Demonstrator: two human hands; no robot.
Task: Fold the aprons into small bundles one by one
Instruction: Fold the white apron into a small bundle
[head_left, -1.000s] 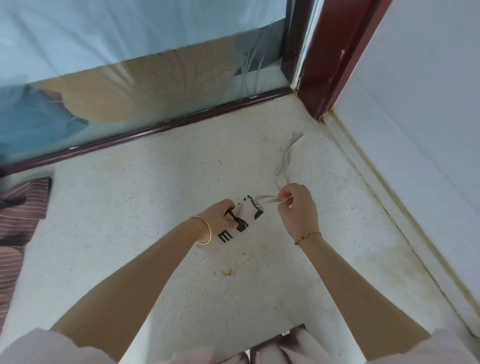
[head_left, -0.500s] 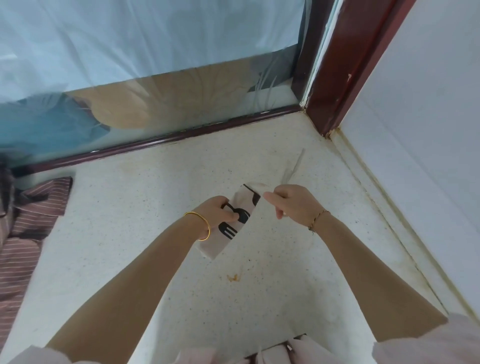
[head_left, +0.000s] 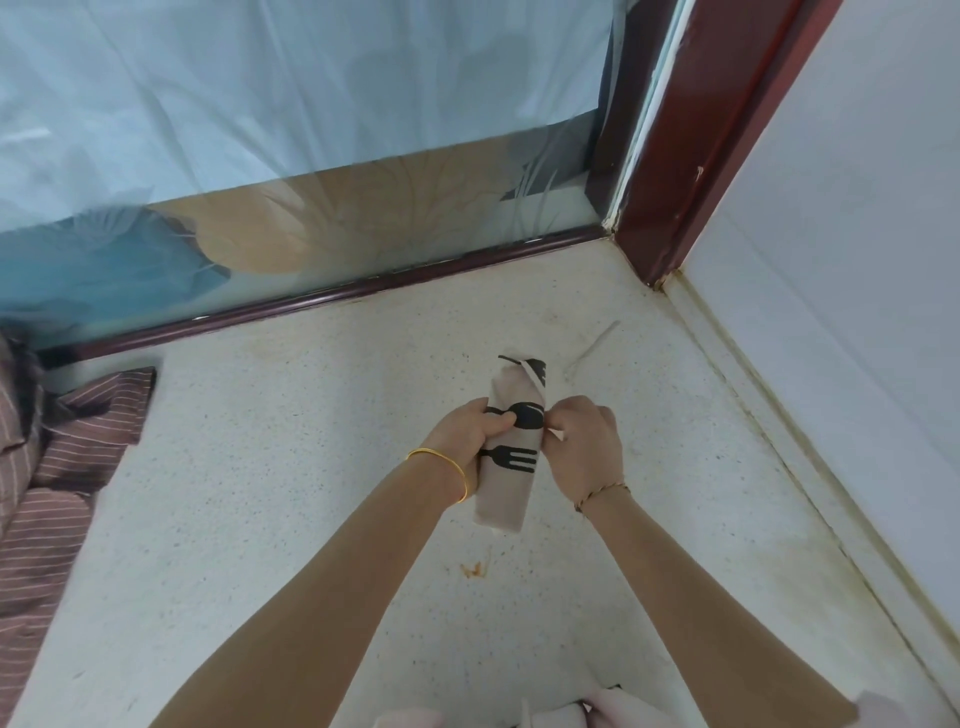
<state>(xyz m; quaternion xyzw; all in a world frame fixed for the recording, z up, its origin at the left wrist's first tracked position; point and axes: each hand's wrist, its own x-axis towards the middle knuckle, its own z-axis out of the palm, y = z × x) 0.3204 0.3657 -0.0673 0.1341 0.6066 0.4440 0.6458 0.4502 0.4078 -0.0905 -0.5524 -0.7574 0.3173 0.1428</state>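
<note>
The rolled apron (head_left: 511, 467) is held between both hands. It is soft, light cloth, likely to spring loose unless squeezed mid-roll. The left hand (head_left: 470, 436) wraps its middle; the right hand (head_left: 584, 449) pinches the thin tie (head_left: 535, 376) alongside. A speckled floor (head_left: 291, 441) lies beneath, striped cloth (head_left: 67, 467) far left of the hands, a glass panel (head_left: 311, 218) beyond.

floor (head_left: 270, 499): pale speckled, stained | glass panel (head_left: 311, 156): blue film, leaf pattern | frame (head_left: 701, 135): dark red wood | wall (head_left: 857, 249): white

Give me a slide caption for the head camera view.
Left hand grips a rolled beige apron while the right hand pinches its strap above a speckled surface.
</note>
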